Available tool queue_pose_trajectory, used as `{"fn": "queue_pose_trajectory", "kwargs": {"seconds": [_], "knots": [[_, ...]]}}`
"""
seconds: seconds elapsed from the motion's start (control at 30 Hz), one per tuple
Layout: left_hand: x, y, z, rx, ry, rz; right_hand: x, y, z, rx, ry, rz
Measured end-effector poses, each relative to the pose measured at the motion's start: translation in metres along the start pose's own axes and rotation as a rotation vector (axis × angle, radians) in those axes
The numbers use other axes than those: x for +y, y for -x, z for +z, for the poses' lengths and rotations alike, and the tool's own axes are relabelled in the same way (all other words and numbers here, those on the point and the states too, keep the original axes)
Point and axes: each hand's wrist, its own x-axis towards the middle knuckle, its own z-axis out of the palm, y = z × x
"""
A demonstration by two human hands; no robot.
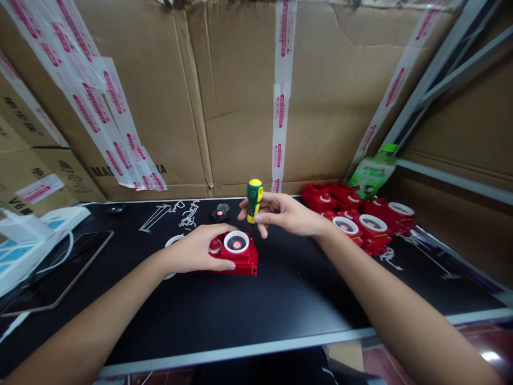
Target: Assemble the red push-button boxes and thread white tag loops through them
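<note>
My left hand (199, 248) grips a red plastic toy body (244, 263) with a white-ringed dark disc on top, holding it against the black table. In my right hand (286, 213) is an upright screwdriver (254, 200) with a green and yellow handle, pinched between thumb and fingers. Its shaft points down at the right rear corner of the red body; the tip is hidden. Partly behind my left wrist lies a white ring (173, 240). Beyond the red body sits a small dark round part (220, 213) with a red and white centre.
Several similar red bodies (374, 223) are grouped at the right, with a green-capped bottle (373, 170) behind them. White plastic pieces (188, 215) lie at the back. A power strip (44, 240) and a tablet-like device (76, 272) occupy the left. Cardboard (240, 107) walls the rear.
</note>
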Motion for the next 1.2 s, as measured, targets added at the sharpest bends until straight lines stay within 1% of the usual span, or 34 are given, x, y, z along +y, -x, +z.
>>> {"fn": "queue_pose_trajectory", "kwargs": {"seconds": [0.03,0.1,0.17,0.23,0.3,0.37,0.4,0.43,0.5,0.6,0.63,0.7,0.77,0.83,0.97,1.03,1.1,1.13,1.2], "knots": [[0.0,0.0,-0.001,-0.012,0.014,-0.001,-0.002,0.001,-0.001,-0.023,0.004,0.002],[0.002,0.001,0.002,-0.001,-0.017,0.019,-0.003,0.001,-0.001,0.015,0.018,0.001],[0.009,0.001,0.011,0.065,-0.13,0.036,-0.001,0.0,0.001,0.112,0.047,0.017],[0.017,0.001,0.022,0.155,-0.251,0.026,0.003,-0.003,0.005,0.246,0.102,0.051],[0.025,0.0,0.032,0.219,-0.299,-0.007,0.007,-0.005,0.009,0.385,0.159,0.077],[0.028,0.0,0.036,0.243,-0.299,-0.028,0.01,-0.006,0.011,0.457,0.176,0.089],[0.028,0.0,0.035,0.232,-0.282,-0.027,0.01,-0.006,0.01,0.452,0.164,0.088],[0.027,0.0,0.032,0.21,-0.255,-0.018,0.01,-0.005,0.009,0.421,0.146,0.083],[0.021,0.0,0.023,0.132,-0.167,0.009,0.006,-0.001,0.004,0.287,0.112,0.076],[0.011,0.0,0.008,0.011,0.006,0.014,-0.003,0.005,-0.007,0.016,0.051,0.097],[0.008,0.0,0.004,-0.021,0.056,0.011,-0.005,0.007,-0.011,-0.049,0.033,0.111],[0.006,0.0,0.0,-0.055,0.109,0.012,-0.007,0.009,-0.014,-0.101,0.015,0.121],[0.007,0.0,0.002,-0.017,0.072,0.012,-0.004,0.008,-0.013,-0.056,0.025,0.103],[0.011,0.0,0.01,0.087,-0.036,-0.004,0.0,0.004,-0.01,0.039,0.048,0.085],[0.023,-0.003,0.036,0.327,-0.246,-0.089,0.009,-0.004,0.0,0.283,0.142,0.099],[0.027,-0.004,0.044,0.391,-0.277,-0.123,0.012,-0.007,0.004,0.364,0.185,0.104],[0.027,-0.004,0.043,0.37,-0.244,-0.116,0.012,-0.007,0.006,0.364,0.185,0.095],[0.026,-0.003,0.04,0.328,-0.202,-0.098,0.011,-0.006,0.006,0.335,0.166,0.091],[0.022,-0.002,0.027,0.198,-0.07,-0.059,0.008,-0.003,0.002,0.23,0.107,0.091]]}}
